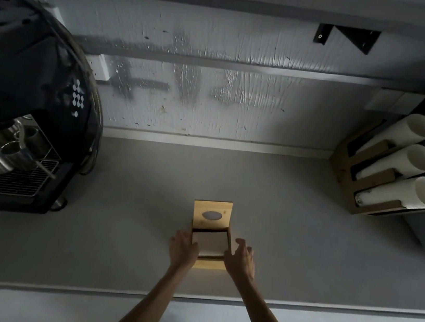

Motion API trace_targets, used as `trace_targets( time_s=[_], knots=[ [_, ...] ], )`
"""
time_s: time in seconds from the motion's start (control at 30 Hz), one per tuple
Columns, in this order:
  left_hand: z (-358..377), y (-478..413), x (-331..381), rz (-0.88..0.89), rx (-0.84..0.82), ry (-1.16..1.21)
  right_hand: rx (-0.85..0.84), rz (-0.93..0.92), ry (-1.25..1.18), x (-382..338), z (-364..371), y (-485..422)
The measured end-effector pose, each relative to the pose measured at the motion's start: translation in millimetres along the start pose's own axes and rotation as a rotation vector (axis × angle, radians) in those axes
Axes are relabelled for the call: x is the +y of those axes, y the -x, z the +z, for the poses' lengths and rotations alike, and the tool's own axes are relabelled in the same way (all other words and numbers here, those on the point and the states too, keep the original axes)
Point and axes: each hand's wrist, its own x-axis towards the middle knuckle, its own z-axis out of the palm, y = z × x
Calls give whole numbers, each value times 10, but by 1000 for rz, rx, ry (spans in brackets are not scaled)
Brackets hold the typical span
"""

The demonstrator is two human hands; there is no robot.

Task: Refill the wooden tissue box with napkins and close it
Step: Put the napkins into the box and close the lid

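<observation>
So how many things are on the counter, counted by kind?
Wooden tissue box, lid up: 1
Napkin stack inside the box: 1
White paper cup stacks: 3
Wooden cup holder: 1
Espresso machine: 1
Hands on the box, left hand and right hand: 2
Total: 9

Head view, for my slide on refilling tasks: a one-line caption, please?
Both hands, left and right, flank an open wooden tissue box holding napkins, its lid upright.
</observation>
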Motion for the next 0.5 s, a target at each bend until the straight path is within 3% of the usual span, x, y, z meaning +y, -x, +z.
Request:
trace_targets(
  time_s=[0.27, 0.5],
  knots=[
    [77, -119, -94, 40, -18, 24, 75, -252, -13, 7, 63, -87],
    [69, -11, -162, 237, -69, 15, 87, -139, 111, 145, 99, -73]
  ],
)
